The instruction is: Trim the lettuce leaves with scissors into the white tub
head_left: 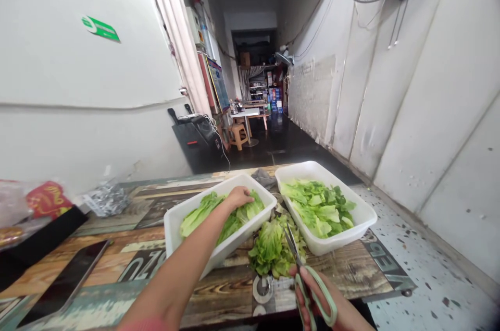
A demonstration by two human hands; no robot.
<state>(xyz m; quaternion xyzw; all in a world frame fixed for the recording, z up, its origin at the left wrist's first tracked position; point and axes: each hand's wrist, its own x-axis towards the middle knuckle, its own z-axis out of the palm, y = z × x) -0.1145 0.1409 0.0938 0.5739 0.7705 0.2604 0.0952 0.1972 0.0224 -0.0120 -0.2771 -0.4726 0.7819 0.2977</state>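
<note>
My left hand (pixel 239 197) reaches into the left white tub (pixel 177 215), fingers curled down onto the whole lettuce leaves (pixel 203 209) inside. My right hand (pixel 312 294) grips green-handled scissors (pixel 308 281) near the table's front edge, blades pointing away toward a loose heap of lettuce (pixel 271 247) lying on the table between the tubs. The right white tub (pixel 363 211) holds cut lettuce pieces (pixel 320 208).
A dark phone (pixel 66 281) lies at the left on the patterned wooden table (pixel 117 247). Red and clear bags (pixel 42 200) and a crumpled silver bag (pixel 105 198) sit by the left wall. The table's right edge drops to a speckled floor (pixel 422 268). A corridor runs ahead.
</note>
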